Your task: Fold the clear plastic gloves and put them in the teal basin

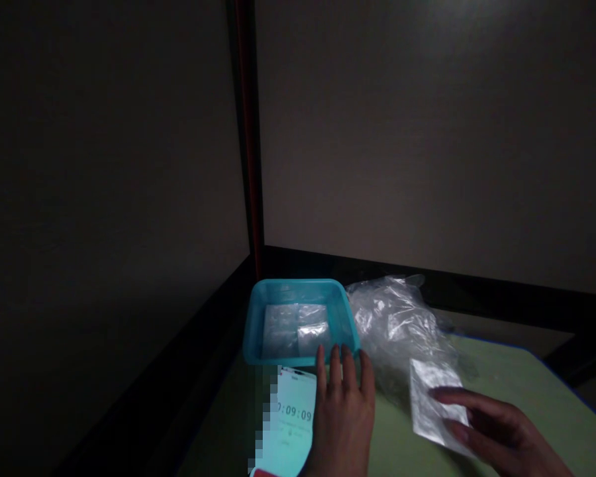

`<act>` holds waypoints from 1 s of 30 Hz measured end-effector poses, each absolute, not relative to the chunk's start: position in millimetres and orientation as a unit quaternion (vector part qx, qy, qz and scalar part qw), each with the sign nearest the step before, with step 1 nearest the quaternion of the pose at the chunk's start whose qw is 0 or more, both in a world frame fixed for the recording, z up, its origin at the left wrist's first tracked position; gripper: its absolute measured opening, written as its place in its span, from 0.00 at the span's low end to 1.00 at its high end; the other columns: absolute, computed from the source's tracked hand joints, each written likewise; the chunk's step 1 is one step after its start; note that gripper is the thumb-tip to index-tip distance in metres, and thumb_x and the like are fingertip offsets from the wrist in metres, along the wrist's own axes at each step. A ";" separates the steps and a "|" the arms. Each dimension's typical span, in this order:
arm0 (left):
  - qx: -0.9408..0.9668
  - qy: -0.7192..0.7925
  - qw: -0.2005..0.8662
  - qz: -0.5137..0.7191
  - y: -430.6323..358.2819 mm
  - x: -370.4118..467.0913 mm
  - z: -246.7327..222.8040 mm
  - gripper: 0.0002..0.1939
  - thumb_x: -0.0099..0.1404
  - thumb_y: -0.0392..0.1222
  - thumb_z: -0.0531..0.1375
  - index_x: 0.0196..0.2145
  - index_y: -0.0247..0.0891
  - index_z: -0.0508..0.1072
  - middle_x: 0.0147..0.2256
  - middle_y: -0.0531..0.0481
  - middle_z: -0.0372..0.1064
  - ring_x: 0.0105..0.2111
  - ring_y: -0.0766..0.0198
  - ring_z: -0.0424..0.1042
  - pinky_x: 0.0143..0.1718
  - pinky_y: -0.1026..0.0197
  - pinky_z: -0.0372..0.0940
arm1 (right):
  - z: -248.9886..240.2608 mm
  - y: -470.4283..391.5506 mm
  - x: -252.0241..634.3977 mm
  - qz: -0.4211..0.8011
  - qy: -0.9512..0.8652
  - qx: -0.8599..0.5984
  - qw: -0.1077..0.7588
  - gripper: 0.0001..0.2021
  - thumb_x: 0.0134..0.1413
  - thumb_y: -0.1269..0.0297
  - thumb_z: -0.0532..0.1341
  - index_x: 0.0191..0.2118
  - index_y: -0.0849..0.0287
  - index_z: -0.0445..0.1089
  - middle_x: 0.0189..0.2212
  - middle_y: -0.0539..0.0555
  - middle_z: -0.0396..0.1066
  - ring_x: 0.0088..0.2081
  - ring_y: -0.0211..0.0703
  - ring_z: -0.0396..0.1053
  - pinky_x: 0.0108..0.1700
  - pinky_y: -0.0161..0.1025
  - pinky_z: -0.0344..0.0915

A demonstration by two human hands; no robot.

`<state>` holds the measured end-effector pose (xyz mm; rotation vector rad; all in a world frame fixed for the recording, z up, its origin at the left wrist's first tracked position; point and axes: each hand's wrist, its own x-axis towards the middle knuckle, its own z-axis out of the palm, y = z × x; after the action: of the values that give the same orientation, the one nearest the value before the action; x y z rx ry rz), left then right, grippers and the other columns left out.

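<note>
My right hand (501,430) pinches a small square plastic packet (430,397) by its right side, between thumb and fingers. My left hand (345,411) is open, palm down, its fingers stretched out over the near right rim of a blue plastic basket (298,286). Whether the fingertips touch that rim I cannot tell. Inside the basket lie two stacks of similar flat packets, a left stack (281,330) and a right stack (312,328), side by side. What the packets contain does not show.
A large crumpled clear plastic bag (400,324) stands right of the basket on the green tabletop (506,371). In front of the basket, left of my left hand, is a phone (291,424) with a lit timer screen. Walls (402,165) meet in a corner behind the table.
</note>
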<state>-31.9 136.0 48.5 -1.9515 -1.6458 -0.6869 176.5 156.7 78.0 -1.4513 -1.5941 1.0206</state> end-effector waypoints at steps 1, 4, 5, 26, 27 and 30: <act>-0.717 -0.605 0.239 -0.251 135.7 -30.6 47.9 0.14 0.63 0.38 0.55 0.46 0.36 0.73 0.43 0.39 0.74 0.45 0.52 0.71 0.50 0.46 0.62 | 81.0 159.0 171.4 0.414 -0.610 -0.564 0.372 0.12 0.31 0.54 0.70 0.28 0.51 0.79 0.27 0.56 0.76 0.27 0.46 0.69 0.27 0.37 0.68; -0.720 -0.605 0.230 -0.249 135.4 -28.0 45.1 0.15 0.64 0.40 0.56 0.47 0.36 0.73 0.44 0.38 0.73 0.47 0.51 0.71 0.50 0.46 0.63 | 89.9 164.8 149.2 0.462 -0.577 -0.535 0.408 0.12 0.31 0.55 0.70 0.25 0.54 0.78 0.24 0.53 0.73 0.25 0.42 0.67 0.26 0.35 0.66; -0.722 -0.604 0.229 -0.248 135.3 -27.5 44.3 0.15 0.64 0.41 0.56 0.47 0.36 0.73 0.44 0.38 0.73 0.47 0.50 0.70 0.50 0.46 0.63 | 93.5 166.2 139.8 0.485 -0.566 -0.520 0.417 0.11 0.31 0.56 0.71 0.25 0.55 0.77 0.23 0.52 0.72 0.24 0.40 0.65 0.25 0.34 0.65; -0.719 -0.593 0.261 -0.253 142.3 -22.9 10.2 0.17 0.59 0.37 0.57 0.47 0.38 0.74 0.45 0.42 0.73 0.48 0.48 0.68 0.47 0.47 0.64 | 136.8 186.9 0.6 0.797 -0.240 -0.422 0.359 0.16 0.40 0.84 0.58 0.38 0.66 0.65 0.26 0.52 0.69 0.31 0.41 0.72 0.35 0.37 0.71; -0.728 -0.583 0.259 -0.251 141.8 -22.3 13.1 0.17 0.59 0.38 0.57 0.46 0.38 0.75 0.45 0.42 0.73 0.48 0.49 0.68 0.47 0.48 0.64 | 136.3 192.1 -3.4 0.797 -0.228 -0.431 0.358 0.14 0.42 0.84 0.57 0.37 0.65 0.64 0.25 0.52 0.68 0.30 0.40 0.72 0.34 0.37 0.71; -0.729 -0.602 0.226 -0.234 141.8 -16.4 18.5 0.14 0.59 0.40 0.59 0.43 0.36 0.77 0.42 0.40 0.75 0.48 0.50 0.68 0.50 0.46 0.63 | 132.8 208.8 -10.3 0.795 -0.208 -0.448 0.351 0.11 0.44 0.85 0.53 0.30 0.62 0.62 0.24 0.49 0.65 0.28 0.38 0.71 0.33 0.35 0.70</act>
<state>-16.4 141.8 18.5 -2.0108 -1.6592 -0.6450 -10.3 208.8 132.8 -1.1609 -0.5397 2.0582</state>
